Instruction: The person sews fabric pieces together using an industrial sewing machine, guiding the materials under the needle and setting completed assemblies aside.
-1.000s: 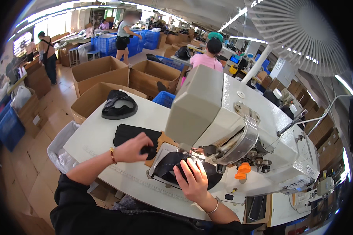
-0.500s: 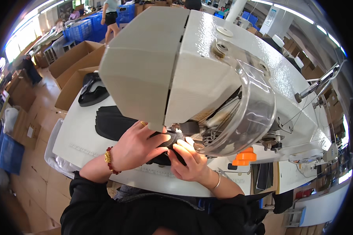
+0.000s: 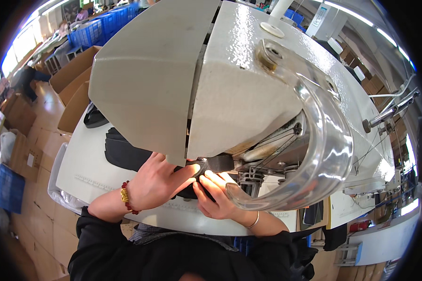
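A large off-white sewing machine (image 3: 248, 89) fills the middle, with its clear plastic guard (image 3: 330, 154) bulging to the right of the needle area. Under its head, a black fabric piece (image 3: 187, 192) lies in a pool of lamp light. My left hand (image 3: 157, 183) presses its fingertips on the piece from the left, thumb pointing inward. From the right, my right hand (image 3: 217, 199) pinches the near edge of the same piece with bent fingers. The needle and much of the fabric are hidden by the machine head and my fingers.
Left of the machine, a stack of black cut pieces (image 3: 122, 151) lies on the white table (image 3: 75, 161), with a curved black part (image 3: 94, 118) behind it. Cardboard boxes (image 3: 75, 89) stand past the table's left edge. A metal thread stand (image 3: 391, 112) rises at right.
My view has moved in closer, so the machine head looks larger. Both hands stay at the fabric with small finger shifts. The orange knob-like part is now hidden; the walking person is mostly out of view.
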Motion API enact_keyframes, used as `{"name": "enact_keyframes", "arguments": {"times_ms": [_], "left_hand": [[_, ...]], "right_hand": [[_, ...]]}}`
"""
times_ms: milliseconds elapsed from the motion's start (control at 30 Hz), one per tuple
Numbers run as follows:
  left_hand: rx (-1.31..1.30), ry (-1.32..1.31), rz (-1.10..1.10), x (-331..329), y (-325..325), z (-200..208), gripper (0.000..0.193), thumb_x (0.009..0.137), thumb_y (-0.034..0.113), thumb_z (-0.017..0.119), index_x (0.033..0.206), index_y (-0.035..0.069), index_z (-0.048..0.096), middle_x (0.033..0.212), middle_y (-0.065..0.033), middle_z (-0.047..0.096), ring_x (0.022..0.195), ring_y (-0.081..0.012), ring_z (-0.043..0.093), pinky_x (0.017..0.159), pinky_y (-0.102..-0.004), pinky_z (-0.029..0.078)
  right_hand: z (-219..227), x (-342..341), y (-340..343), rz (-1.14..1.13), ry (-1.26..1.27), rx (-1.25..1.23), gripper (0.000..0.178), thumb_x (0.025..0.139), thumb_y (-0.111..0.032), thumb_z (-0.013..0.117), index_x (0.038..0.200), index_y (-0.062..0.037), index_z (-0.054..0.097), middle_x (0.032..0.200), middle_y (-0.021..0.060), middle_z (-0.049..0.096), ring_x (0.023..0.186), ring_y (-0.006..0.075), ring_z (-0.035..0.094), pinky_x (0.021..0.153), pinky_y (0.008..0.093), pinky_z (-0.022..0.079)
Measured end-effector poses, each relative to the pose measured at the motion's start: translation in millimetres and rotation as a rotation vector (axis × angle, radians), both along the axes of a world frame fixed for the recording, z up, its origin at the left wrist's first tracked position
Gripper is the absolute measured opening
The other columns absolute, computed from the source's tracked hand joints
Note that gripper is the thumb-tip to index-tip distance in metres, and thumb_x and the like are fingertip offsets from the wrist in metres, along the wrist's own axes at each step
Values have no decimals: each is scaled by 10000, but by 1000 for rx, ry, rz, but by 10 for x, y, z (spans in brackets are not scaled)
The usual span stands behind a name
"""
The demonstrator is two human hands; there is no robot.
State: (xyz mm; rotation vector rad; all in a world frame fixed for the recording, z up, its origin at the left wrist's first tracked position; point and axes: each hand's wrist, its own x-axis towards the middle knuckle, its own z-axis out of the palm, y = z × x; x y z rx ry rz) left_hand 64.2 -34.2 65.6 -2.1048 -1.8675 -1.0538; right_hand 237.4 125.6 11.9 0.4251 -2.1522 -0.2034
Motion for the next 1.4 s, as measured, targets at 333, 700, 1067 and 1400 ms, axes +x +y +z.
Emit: {"name": "enact_keyframes", "arguments": {"times_ms": [333,700,1067,1400], "left_hand": [[20,208,38,24,-78,192,361,755,186,843,1079,84,724,995,-21,673,875,-242,630,766,-373,520],[47,126,102,129,-22,172,396,749,163,859,1101,68,707,1027,-59,648,922,-292,610,764,-414,507],[94,-39,96,126,116,-132,234,793,112,806,1005,47,734,1088,-65,650,975,-298,604,822,-433,498],[-33,-31,-11,42,-22,168,267,790,63,760,1054,62,718,1134,-78,671,1014,-287,630,867,-424,517]], "right_hand": [[287,281,67,85,-221,-551,435,753,-118,706,1162,26,688,1142,200,643,915,332,646,851,420,531],[554,621,400,-179,-214,-940,441,746,-70,712,1175,28,684,1111,193,661,888,320,643,844,404,532],[-92,194,23,-87,-212,-306,453,739,-22,718,1187,29,681,1080,186,678,861,309,639,836,388,533],[95,115,66,-52,-96,-55,292,768,-1,696,1056,31,738,1079,212,702,914,298,704,792,359,594]]}}
